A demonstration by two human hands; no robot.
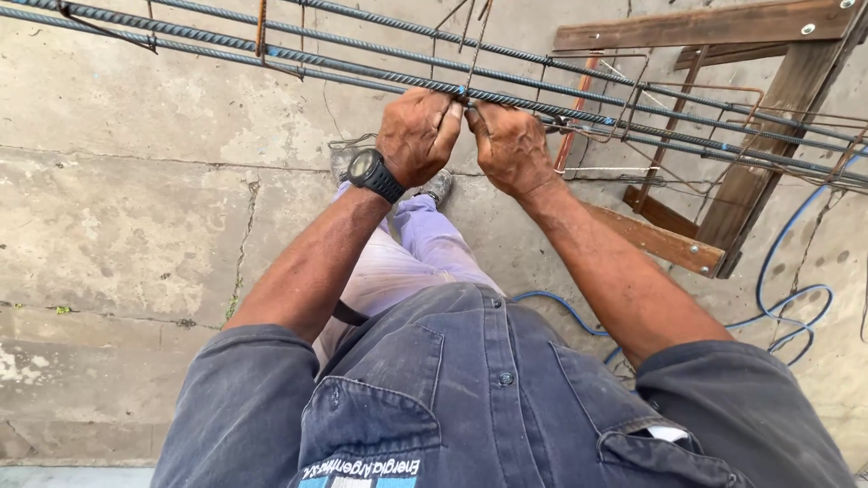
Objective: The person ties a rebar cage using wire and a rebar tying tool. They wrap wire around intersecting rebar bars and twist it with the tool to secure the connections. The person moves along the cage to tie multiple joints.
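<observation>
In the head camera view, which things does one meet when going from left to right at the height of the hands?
Cracked concrete floor → wristwatch → left hand → right hand → rusty wire stirrups → wooden trestle.

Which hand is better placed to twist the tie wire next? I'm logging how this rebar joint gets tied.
Probably the right hand: its fingertips pinch the thin wire where it meets the rebar. The left hand is closed on the bar beside it, seemingly steadying. Both are close, so the call is narrow.
</observation>
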